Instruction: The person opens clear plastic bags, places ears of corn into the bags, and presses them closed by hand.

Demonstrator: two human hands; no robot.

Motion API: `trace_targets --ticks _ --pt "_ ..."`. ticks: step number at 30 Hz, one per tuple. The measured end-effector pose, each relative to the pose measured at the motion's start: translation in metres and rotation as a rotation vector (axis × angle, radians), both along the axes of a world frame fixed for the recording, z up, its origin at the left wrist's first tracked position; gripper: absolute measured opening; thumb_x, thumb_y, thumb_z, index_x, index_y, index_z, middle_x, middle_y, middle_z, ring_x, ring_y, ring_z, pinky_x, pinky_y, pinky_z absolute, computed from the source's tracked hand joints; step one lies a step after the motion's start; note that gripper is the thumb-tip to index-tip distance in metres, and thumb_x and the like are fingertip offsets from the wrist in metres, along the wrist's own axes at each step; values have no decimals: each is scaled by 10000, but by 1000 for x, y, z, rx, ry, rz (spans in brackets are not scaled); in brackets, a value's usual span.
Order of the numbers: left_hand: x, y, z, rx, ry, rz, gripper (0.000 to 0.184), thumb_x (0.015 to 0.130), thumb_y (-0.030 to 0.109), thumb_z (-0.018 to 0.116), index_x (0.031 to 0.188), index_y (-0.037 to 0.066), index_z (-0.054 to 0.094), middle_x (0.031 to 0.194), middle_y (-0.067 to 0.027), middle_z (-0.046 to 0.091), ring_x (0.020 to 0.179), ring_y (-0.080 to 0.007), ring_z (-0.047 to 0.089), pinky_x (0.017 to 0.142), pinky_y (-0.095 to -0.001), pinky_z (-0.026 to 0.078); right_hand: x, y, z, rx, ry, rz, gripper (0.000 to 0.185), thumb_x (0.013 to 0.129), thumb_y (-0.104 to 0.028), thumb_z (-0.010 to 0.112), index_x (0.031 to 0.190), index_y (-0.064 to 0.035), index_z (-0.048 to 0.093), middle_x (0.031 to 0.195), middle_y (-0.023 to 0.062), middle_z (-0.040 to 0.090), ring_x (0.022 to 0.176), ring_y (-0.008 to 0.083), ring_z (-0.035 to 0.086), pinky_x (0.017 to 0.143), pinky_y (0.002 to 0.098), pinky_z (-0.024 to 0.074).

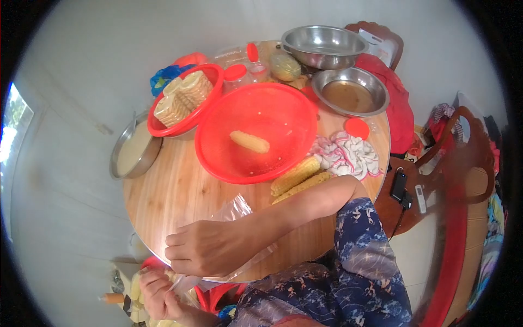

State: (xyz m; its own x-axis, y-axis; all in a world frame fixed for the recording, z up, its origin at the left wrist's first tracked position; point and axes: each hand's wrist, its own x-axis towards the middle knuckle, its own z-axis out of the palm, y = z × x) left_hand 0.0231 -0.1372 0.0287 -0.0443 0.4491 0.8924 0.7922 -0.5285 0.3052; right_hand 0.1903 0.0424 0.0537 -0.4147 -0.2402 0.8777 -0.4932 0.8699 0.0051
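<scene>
My right hand (201,248) reaches across to the table's left front edge, its fingers curled down and their tips hidden. Beneath that hand and wrist lies a clear plastic bag (235,208), partly covered. Lower down, just off the table edge, my left hand (162,295) is closed on what looks like a loose edge of the bag. Beyond my right forearm, two corn cobs (295,176) lie side by side against a big red basin (256,169). Inside the basin rests one pale corn cob (249,141).
A smaller red basin (217,82) holds packs of round, stacked pieces. Steel bowls stand at the left (119,171) and back right (381,103), with liquid in them; another steel basin (325,49) is behind. A crumpled white-and-pink cloth (348,155) lies at the right.
</scene>
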Motion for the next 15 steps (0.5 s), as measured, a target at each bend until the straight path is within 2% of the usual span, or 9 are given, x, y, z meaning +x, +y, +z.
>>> trace_targets --ticks 13,15 --pt "3 -11 8 -26 -87 226 139 814 -2 527 749 -114 577 769 -176 598 765 -303 514 694 -404 423 15 22 -10 84 17 -59 161 752 -146 653 815 -16 582 836 80 541 836 242 574 652 349 488" --pt "0 -12 7 -56 -126 242 116 803 -25 519 743 -110 571 760 -172 591 755 -293 499 688 -395 409 23 26 -9 118 -98 -139 158 762 -186 640 811 -40 603 856 95 589 878 270 604 699 374 518"
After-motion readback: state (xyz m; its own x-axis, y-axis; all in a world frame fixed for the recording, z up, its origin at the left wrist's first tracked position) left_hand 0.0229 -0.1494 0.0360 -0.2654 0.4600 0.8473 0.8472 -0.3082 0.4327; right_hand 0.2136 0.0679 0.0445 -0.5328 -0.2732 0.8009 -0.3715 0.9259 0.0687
